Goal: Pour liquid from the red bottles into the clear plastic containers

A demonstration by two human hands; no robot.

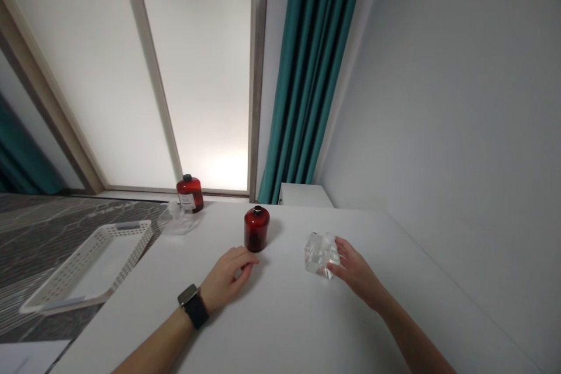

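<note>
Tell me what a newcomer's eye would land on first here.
Probably the nearer red bottle, upright on the white table just beyond the left hand. Next, the tall teal curtain at top centre. Then the glinting clear plastic at the right hand, right of that bottle.

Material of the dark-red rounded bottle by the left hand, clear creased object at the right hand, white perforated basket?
Dark-red rounded bottle: glossy, translucent-looking glass or plastic, can't tell which; shoulder glows brighter red.
Clear creased object: probably thin shiny plastic; irregular highlights.
White perforated basket: likely moulded plastic; uniform rows of holes.
</note>
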